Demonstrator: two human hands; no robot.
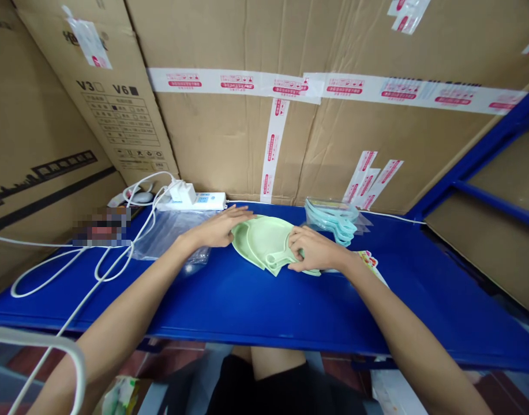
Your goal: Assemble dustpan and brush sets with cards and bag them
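Observation:
A light green plastic divided plate (268,233) with raised inner walls lies in front of me on the blue table (264,305). At its upper left edge, my left hand (223,227) holds the rim, fingers stretched along the top. The curled fingers of my right hand (314,249) grip the plate's right part and hide much of it. Near those fingertips is a narrow green piece with a looped end (275,259), lying on the plate; whether it is separate I cannot tell.
Clear plastic bags (164,233) lie left of the plate, before a white power strip (210,200) with looping white cables (112,271). Bagged light blue plastic pieces (333,219) and a colourful printed card (368,260) are at right. Taped cardboard (221,144) walls the back.

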